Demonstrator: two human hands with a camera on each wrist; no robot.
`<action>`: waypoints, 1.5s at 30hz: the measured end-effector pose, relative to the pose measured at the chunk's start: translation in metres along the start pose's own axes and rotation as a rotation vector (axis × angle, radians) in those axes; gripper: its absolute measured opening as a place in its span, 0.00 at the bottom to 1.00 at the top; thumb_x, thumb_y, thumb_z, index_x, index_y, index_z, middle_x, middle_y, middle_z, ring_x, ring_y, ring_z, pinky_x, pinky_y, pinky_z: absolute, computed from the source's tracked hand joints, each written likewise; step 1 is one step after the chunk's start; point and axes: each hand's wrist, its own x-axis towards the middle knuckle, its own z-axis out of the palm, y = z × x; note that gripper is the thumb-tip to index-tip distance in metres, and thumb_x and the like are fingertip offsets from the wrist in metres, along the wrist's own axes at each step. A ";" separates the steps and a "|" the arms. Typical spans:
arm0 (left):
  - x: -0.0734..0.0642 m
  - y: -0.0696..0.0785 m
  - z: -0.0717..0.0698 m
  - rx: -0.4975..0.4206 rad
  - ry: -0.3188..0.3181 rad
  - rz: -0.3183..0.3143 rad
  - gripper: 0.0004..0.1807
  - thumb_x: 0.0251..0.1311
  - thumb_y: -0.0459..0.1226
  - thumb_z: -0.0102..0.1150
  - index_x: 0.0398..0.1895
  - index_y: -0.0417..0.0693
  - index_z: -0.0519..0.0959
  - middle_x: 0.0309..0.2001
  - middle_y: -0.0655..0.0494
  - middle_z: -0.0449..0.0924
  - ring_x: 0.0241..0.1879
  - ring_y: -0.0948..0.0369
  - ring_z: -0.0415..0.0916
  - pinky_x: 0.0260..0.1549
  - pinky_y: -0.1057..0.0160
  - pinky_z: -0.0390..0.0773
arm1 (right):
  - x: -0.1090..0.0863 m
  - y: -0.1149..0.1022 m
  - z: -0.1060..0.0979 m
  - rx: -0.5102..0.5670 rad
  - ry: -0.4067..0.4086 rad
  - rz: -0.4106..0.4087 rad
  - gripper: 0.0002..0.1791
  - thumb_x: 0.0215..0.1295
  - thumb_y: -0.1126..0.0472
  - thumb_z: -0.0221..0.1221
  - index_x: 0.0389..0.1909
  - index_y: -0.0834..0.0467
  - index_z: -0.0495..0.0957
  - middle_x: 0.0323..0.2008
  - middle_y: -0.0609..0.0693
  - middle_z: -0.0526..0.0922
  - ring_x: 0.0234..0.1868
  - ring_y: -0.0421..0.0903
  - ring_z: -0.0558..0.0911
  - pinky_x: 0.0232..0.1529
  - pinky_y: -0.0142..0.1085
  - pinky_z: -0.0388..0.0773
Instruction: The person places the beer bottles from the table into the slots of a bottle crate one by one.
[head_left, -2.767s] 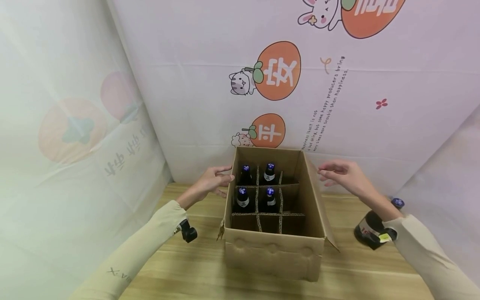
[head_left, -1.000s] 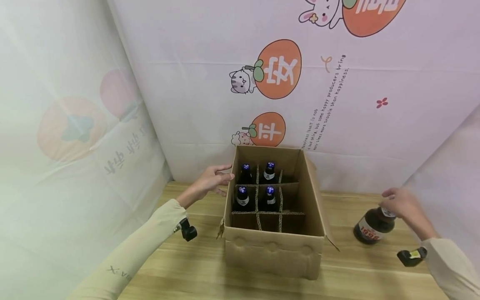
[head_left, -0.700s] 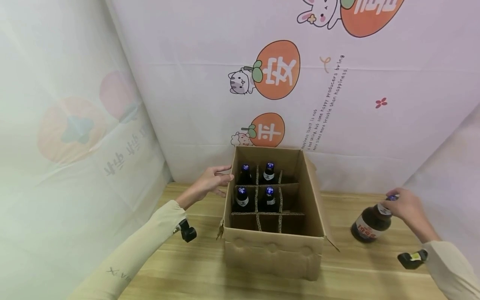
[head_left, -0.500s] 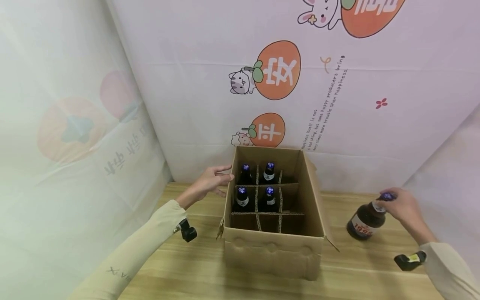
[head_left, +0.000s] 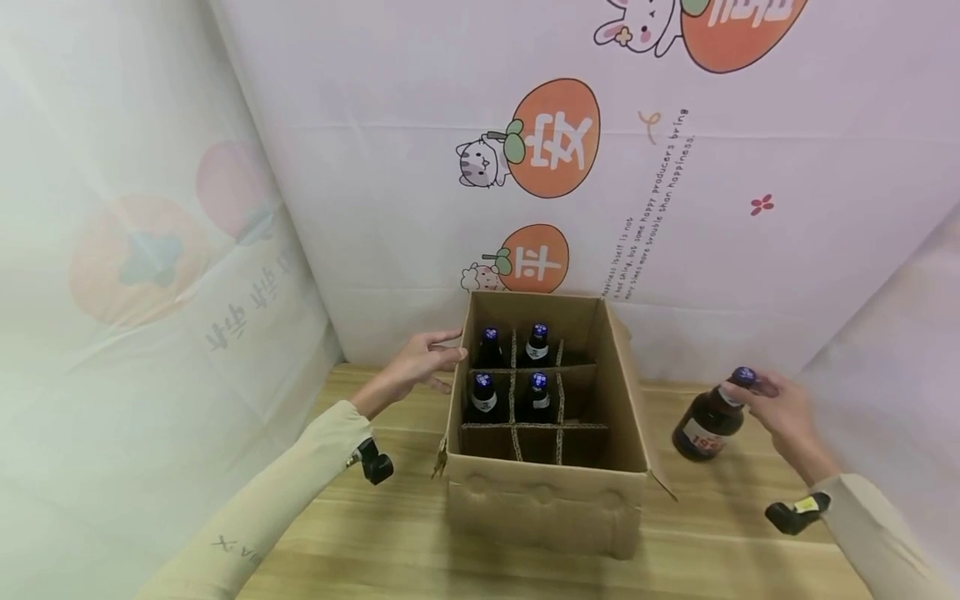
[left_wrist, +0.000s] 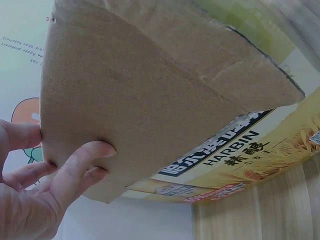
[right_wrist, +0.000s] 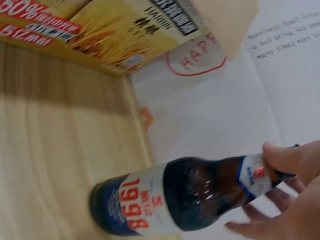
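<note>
A cardboard box (head_left: 543,508) with dividers (head_left: 536,427) stands upright on the table, its top flaps folded outward. Several dark bottles with blue caps, such as the bottle (head_left: 540,398), sit in its left and middle compartments. My left hand (head_left: 420,365) touches the box's left side near the far corner; in the left wrist view its fingers (left_wrist: 80,165) rest against the outer flap. To the right of the box, my right hand (head_left: 783,412) grips a brown beer bottle (head_left: 708,425) by the neck. That bottle leans slightly and carries a white label with red 1998 lettering.
The wooden table (head_left: 375,533) runs under the box. A white printed cloth (head_left: 390,208) hangs behind, and more white cloth closes in both sides. The right flap (head_left: 660,467) sticks out toward the held bottle.
My right hand has gone from beside the box to the bottle on the right, gripped its neck and brought it leftward toward the box. My left hand has stayed against the box.
</note>
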 end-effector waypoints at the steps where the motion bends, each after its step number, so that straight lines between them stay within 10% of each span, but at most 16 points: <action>1: 0.000 0.000 0.000 -0.001 -0.003 0.002 0.35 0.75 0.36 0.58 0.81 0.41 0.60 0.72 0.32 0.70 0.69 0.33 0.71 0.46 0.48 0.92 | 0.001 0.002 0.001 0.011 0.002 -0.004 0.12 0.70 0.62 0.68 0.51 0.51 0.81 0.34 0.20 0.82 0.36 0.22 0.80 0.36 0.19 0.83; 9: 0.000 0.001 -0.001 -0.002 0.007 -0.007 0.34 0.75 0.35 0.59 0.81 0.43 0.61 0.72 0.33 0.70 0.68 0.34 0.72 0.44 0.49 0.93 | 0.006 0.019 0.008 -0.067 0.083 -0.077 0.28 0.70 0.58 0.69 0.63 0.70 0.74 0.35 0.15 0.77 0.37 0.17 0.78 0.37 0.14 0.80; 19: -0.002 0.003 0.000 0.003 0.011 -0.019 0.35 0.74 0.36 0.60 0.81 0.44 0.61 0.72 0.33 0.71 0.68 0.35 0.72 0.43 0.51 0.93 | 0.006 0.027 0.008 0.000 0.101 -0.077 0.19 0.69 0.58 0.70 0.59 0.47 0.80 0.37 0.15 0.79 0.40 0.17 0.78 0.40 0.11 0.78; 36: 0.000 0.000 -0.001 0.013 -0.002 -0.008 0.35 0.75 0.37 0.59 0.81 0.44 0.61 0.71 0.33 0.71 0.68 0.34 0.72 0.45 0.49 0.92 | 0.005 0.024 0.013 0.201 0.118 -0.063 0.40 0.68 0.65 0.70 0.74 0.72 0.62 0.35 0.20 0.85 0.37 0.20 0.84 0.41 0.13 0.81; 45: -0.001 0.002 0.000 0.014 0.000 -0.004 0.35 0.74 0.36 0.59 0.81 0.43 0.61 0.71 0.32 0.71 0.68 0.34 0.73 0.44 0.50 0.93 | 0.007 0.021 0.016 0.317 0.137 -0.037 0.37 0.65 0.68 0.71 0.72 0.65 0.68 0.34 0.25 0.88 0.36 0.23 0.86 0.41 0.15 0.82</action>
